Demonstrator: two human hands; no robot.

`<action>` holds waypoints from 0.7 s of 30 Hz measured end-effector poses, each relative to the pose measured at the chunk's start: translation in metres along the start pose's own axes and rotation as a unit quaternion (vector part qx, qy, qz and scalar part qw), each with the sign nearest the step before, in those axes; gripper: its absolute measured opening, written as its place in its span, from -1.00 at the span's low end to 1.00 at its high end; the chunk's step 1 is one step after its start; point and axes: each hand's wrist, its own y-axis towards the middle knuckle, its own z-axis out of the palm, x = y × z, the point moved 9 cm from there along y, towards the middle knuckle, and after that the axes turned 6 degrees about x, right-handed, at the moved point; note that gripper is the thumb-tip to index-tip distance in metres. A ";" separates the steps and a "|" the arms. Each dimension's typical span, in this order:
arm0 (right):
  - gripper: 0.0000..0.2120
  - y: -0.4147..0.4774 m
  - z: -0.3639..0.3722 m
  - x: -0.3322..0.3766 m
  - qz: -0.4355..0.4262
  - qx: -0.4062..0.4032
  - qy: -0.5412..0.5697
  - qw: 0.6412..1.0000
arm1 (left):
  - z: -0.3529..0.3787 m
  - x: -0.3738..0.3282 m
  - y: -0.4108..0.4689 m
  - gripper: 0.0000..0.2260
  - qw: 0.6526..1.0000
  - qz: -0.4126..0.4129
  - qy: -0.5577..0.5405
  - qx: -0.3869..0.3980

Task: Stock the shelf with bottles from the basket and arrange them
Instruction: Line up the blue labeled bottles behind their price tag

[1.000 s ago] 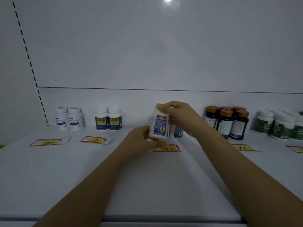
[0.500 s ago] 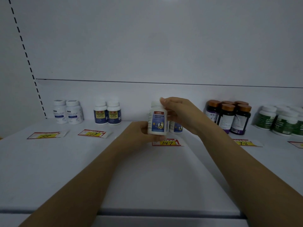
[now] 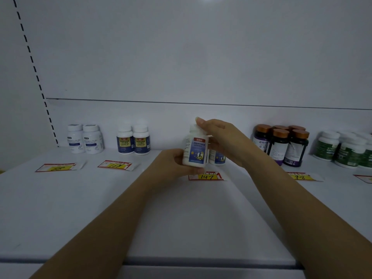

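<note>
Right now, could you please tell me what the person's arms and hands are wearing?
The left forearm and right forearm are bare to the frame's edge: no sleeves, gloves or watch show. The left hand and right hand carry no visible rings.

held bottle [image 3: 195,150] between both hands, above price tag [image 3: 206,176], before another bottle [image 3: 217,158]

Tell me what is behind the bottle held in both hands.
A matching blue-labelled bottle stands on the shelf behind the held bottle; only its lower part shows. The held bottle and the right hand cover the rest, so further bottles there cannot be seen.
</note>
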 end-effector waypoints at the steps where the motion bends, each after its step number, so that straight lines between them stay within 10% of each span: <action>1: -0.59 0.000 -0.003 0.001 0.001 -0.016 -0.027 0.999 | 0.000 0.000 0.000 -0.61 1.000 0.002 0.000 -0.002; 8: -0.80 0.001 -0.005 0.003 -0.020 0.013 0.152 0.988 | 0.009 -0.004 -0.002 -0.62 0.996 0.000 -0.071 0.050; 21: -0.73 0.000 0.002 0.002 -0.023 0.015 0.105 0.994 | 0.003 -0.008 -0.001 -0.60 0.997 0.007 -0.070 0.012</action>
